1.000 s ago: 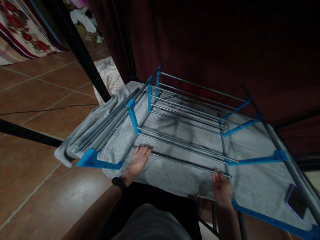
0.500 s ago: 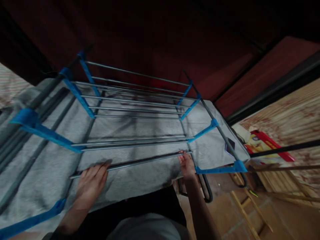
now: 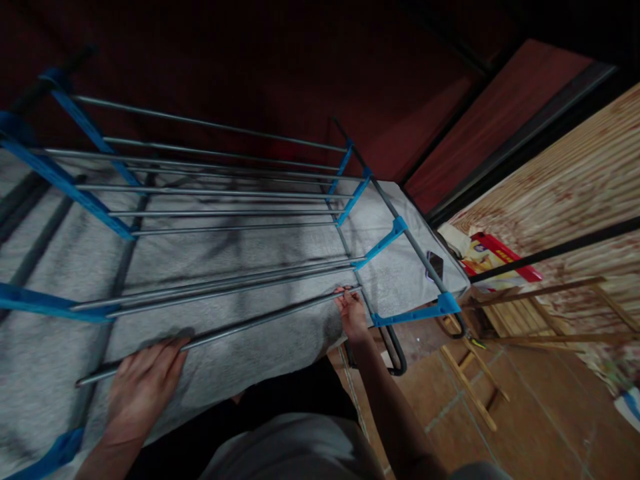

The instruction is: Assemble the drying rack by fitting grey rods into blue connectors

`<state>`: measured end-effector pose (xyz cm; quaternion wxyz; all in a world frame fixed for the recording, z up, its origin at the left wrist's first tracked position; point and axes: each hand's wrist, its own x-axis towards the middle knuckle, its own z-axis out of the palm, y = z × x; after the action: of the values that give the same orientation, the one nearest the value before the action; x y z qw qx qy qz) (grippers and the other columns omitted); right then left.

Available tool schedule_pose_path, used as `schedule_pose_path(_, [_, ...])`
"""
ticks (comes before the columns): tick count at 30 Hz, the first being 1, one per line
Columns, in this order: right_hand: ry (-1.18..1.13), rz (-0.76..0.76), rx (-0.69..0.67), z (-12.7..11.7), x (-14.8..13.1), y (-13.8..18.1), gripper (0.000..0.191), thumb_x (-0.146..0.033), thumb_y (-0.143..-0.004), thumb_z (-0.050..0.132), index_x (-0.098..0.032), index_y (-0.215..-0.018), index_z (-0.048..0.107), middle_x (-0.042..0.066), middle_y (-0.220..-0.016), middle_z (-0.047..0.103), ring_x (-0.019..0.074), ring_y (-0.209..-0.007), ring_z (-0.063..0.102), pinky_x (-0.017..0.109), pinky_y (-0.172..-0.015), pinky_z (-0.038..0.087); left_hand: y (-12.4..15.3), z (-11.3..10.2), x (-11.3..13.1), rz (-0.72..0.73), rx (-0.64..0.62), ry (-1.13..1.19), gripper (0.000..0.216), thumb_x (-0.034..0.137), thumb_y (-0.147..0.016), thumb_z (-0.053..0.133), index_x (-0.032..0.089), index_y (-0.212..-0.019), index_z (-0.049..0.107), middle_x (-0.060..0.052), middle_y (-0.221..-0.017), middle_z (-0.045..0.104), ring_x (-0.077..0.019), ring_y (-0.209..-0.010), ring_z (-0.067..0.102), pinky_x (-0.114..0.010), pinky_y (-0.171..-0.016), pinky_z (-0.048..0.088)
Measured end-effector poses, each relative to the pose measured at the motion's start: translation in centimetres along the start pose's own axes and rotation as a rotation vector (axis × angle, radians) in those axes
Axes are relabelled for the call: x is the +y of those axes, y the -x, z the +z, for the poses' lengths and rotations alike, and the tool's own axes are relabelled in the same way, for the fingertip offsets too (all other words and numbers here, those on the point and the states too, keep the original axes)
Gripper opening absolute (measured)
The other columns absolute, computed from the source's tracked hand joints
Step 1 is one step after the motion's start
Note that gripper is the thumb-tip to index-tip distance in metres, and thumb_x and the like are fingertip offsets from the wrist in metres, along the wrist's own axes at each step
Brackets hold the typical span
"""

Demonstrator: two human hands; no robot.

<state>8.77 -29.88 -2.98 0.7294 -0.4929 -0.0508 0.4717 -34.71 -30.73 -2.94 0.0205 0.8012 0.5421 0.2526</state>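
Here, L hand [image 3: 143, 383] lay flat on the loose steel rod [image 3: 235, 329], fingers spread over its end, not curled round it. R hand [image 3: 351, 313] met the rod's other end w/ fingertips bent; couldn't tell if they closed on it. Rod ran between the two hands, on grey towel [image 3: 240, 250] under both. Just beyond the hands: rails of drying rack [image 3: 225, 284]. Blue bracket [image 3: 410, 315] just right of R hand; phone [image 3: 435, 265] further out.

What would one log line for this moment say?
left hand flat on grey towel, touching loose rod | right hand at rod's other end | towel draped over drying rack | phone on towel
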Motion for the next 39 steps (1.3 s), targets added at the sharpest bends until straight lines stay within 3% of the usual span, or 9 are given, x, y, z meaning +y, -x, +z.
schedule_pose_path(9, [-0.017, 0.027, -0.017, 0.3, -0.8, 0.5, 0.021, -0.023, -0.072, 0.082, -0.025, -0.075, 0.061, -0.003, -0.083, 0.077, 0.0164, -0.087, 0.074, 0.031, -0.087, 0.059, -0.4, -0.8, 0.3, 0.116, 0.14, -0.022, 0.028, 0.039, -0.097, 0.047, 0.03, -0.114, 0.069, -0.006, -0.085, 0.075, -0.0297, -0.08, 0.065, -0.04, -0.078, 0.04])
schedule_pose_path(16, [0.005, -0.003, -0.067, 1.7, -2.7, 0.8, 0.02, -0.024, -0.075, 0.081, -0.027, -0.088, 0.066, -0.005, -0.087, 0.077, 0.0149, -0.089, 0.075, 0.03, -0.087, 0.06, -0.8, -1.2, 0.8, 0.091, 0.172, -0.012, 0.024, 0.042, -0.098, 0.047, 0.034, -0.109, 0.066, -0.002, -0.082, 0.073, -0.0288, -0.078, 0.065, -0.038, -0.076, 0.04])
schedule_pose_path(20, [0.012, -0.004, -0.072, 2.4, -3.0, 0.9, 0.023, -0.027, -0.074, 0.084, -0.026, -0.088, 0.065, -0.005, -0.085, 0.077, 0.0152, -0.087, 0.075, 0.03, -0.085, 0.061, -0.7, -1.1, 0.8, 0.051, 0.159, 0.01, 0.027, 0.041, -0.099, 0.047, 0.041, -0.121, 0.063, 0.0, -0.086, 0.073, -0.0289, -0.082, 0.066, -0.038, -0.078, 0.041])
schedule_pose_path(24, [-0.037, -0.023, -0.054, 2.5, -3.0, 0.9, 0.026, -0.026, -0.072, 0.086, -0.025, -0.085, 0.063, -0.006, -0.085, 0.075, 0.0142, -0.087, 0.075, 0.03, -0.087, 0.06, -0.6, -1.4, 0.8, 0.058, 0.141, -0.022, 0.044, 0.044, -0.101, 0.042, 0.05, -0.144, 0.048, -0.001, -0.096, 0.075, -0.0307, -0.089, 0.066, -0.041, -0.081, 0.044])
schedule_pose_path(28, [-0.046, -0.034, -0.065, 2.4, -3.2, 0.6, 0.021, -0.025, -0.075, 0.081, -0.024, -0.088, 0.065, -0.004, -0.089, 0.076, 0.0137, -0.088, 0.074, 0.03, -0.087, 0.061, -0.2, -1.4, 0.5, 0.072, 0.099, -0.06, 0.053, 0.043, -0.102, 0.039, 0.053, -0.154, 0.037, -0.003, -0.105, 0.075, -0.0322, -0.095, 0.067, -0.044, -0.084, 0.044])
schedule_pose_path(31, [-0.019, -0.034, -0.096, 2.2, -3.5, 0.4, 0.022, -0.025, -0.076, 0.081, -0.024, -0.091, 0.065, -0.003, -0.092, 0.077, 0.0137, -0.088, 0.075, 0.03, -0.086, 0.062, 0.0, -1.0, 0.2, 0.079, 0.08, -0.052, 0.05, 0.042, -0.101, 0.042, 0.046, -0.15, 0.048, -0.004, -0.098, 0.075, -0.0303, -0.089, 0.066, -0.041, -0.08, 0.043])
schedule_pose_path(34, [0.013, -0.041, -0.064, 1.8, -3.8, 0.0, 0.027, -0.028, -0.073, 0.087, -0.025, -0.084, 0.063, -0.003, -0.087, 0.077, 0.0144, -0.084, 0.075, 0.03, -0.08, 0.063, -0.1, -0.6, 0.4, 0.104, 0.084, -0.061, 0.039, 0.038, -0.101, 0.045, 0.03, -0.131, 0.068, -0.006, -0.089, 0.073, -0.0269, -0.082, 0.064, -0.039, -0.079, 0.041])
schedule_pose_path(36, [0.035, -0.046, -0.021, 1.2, -3.8, -0.3, 0.034, -0.031, -0.07, 0.091, -0.025, -0.077, 0.058, -0.003, -0.083, 0.077, 0.0149, -0.08, 0.076, 0.031, -0.077, 0.064, -0.4, -0.8, 1.1, 0.098, 0.101, -0.101, 0.035, 0.034, -0.101, 0.045, 0.024, -0.118, 0.074, -0.009, -0.096, 0.073, -0.0265, -0.087, 0.064, -0.039, -0.084, 0.04])
schedule_pose_path(39, [0.051, -0.049, -0.002, -0.3, -3.7, -0.8, 0.037, -0.031, -0.068, 0.093, -0.025, -0.073, 0.056, -0.005, -0.08, 0.076, 0.0138, -0.079, 0.076, 0.032, -0.081, 0.065, -0.8, -1.3, 2.8, -0.02, 0.147, -0.216, 0.033, 0.031, -0.102, 0.047, 0.021, -0.116, 0.076, -0.014, -0.107, 0.072, -0.029, -0.095, 0.062, -0.043, -0.089, 0.04])
